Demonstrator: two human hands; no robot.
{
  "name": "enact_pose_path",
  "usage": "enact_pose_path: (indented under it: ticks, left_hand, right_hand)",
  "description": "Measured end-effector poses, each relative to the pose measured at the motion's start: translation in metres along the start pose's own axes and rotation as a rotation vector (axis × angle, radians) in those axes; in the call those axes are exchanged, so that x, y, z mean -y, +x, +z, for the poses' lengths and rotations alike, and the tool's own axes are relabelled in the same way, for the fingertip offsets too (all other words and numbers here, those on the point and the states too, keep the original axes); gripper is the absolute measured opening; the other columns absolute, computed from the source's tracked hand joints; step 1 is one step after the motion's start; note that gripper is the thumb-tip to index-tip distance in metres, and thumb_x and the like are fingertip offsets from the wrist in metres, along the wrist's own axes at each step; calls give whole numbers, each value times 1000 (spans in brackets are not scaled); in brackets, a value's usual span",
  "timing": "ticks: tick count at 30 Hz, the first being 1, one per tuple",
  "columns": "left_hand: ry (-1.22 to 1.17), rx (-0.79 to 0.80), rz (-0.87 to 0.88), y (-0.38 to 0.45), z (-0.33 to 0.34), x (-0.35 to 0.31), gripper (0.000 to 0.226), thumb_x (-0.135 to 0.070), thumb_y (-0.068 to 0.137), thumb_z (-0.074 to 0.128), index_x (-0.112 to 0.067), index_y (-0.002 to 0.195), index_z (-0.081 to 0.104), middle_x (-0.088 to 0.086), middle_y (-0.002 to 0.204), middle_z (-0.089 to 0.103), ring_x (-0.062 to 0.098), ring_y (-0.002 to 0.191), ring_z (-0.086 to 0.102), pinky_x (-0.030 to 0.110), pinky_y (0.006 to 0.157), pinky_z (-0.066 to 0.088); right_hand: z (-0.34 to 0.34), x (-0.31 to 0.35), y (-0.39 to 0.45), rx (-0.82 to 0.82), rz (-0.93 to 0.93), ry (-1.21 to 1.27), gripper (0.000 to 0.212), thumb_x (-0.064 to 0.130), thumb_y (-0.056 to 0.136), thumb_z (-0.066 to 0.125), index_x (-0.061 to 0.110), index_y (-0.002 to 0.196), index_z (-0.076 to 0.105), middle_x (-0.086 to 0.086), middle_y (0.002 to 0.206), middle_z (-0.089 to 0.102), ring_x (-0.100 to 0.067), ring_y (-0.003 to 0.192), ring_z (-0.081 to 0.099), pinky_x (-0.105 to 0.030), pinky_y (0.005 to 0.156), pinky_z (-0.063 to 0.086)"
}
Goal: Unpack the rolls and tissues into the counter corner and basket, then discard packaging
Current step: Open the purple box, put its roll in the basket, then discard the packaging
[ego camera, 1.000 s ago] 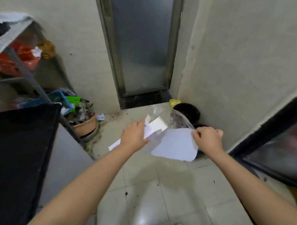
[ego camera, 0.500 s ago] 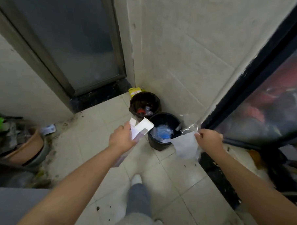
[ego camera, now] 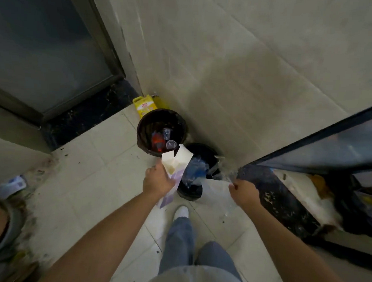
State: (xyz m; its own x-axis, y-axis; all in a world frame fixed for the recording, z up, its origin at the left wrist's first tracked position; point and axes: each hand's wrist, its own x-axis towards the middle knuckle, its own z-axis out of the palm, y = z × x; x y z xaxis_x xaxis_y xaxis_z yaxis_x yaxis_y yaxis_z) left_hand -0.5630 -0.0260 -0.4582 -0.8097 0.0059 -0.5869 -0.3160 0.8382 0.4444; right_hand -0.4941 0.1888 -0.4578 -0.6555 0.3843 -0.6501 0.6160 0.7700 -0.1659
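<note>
My left hand [ego camera: 156,179] grips an opened white and lilac cardboard box [ego camera: 175,168], its torn top flaps pointing up over the near black bin [ego camera: 198,162]. My right hand [ego camera: 243,191] pinches a clear plastic wrapper [ego camera: 216,192] that hangs between my hands, just right of that bin. The near bin holds crumpled clear and blue plastic. A second, dark brown bin [ego camera: 160,131] stands behind it with a red item and cups inside.
Both bins sit in a floor corner against a tiled wall. A yellow jug [ego camera: 145,105] stands behind the far bin. A dark door threshold [ego camera: 90,113] lies to the left, a black-framed glass door [ego camera: 312,150] to the right. My legs and white shoe [ego camera: 181,212] are below.
I have stepped closer to the bins and my view has tilted down. Both hands with the box and wrapper now hang right by the near bin.
</note>
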Motion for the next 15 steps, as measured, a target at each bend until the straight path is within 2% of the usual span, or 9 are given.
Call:
enact_pose_path:
  ticks: [3,6,9,12,15]
  left_hand:
    - [-166,4,-25,38,25,-1,69,-17,81,69,-7,138,32,17,130,56,35,117,54,39,94,47]
    - [-277,11,-30,76,60,10,81,-11,82,68,-8,146,18,16,139,48,35,124,50,43,101,44]
    - [-254,23,-59,113,99,27,82,-8,79,68,-9,145,19,17,138,49,35,123,51,48,101,45]
    - [-181,71,-93,148,135,38,84,-11,79,70,-10,146,19,15,139,48,33,125,49,46,102,45]
    - [-162,101,-85,182,170,43,82,-11,78,70,-12,144,22,14,138,50,33,124,50,45,99,47]
  right_hand:
    - [15,5,43,50,-1,15,28,21,96,35,11,91,61,-17,102,63,-27,98,59,-34,87,45]
    - [40,8,86,111,25,-10,30,21,97,33,8,101,60,-17,105,61,-26,101,58,-34,88,44]
    - [67,9,129,153,61,-40,34,22,97,34,4,115,56,-19,121,59,-31,113,55,-38,98,43]
    - [88,8,169,184,58,-47,31,19,96,35,3,112,57,-20,118,60,-32,109,57,-41,100,44]
    - [109,7,203,179,8,-111,28,14,94,36,3,106,59,-19,111,63,-33,102,60,-42,95,47]
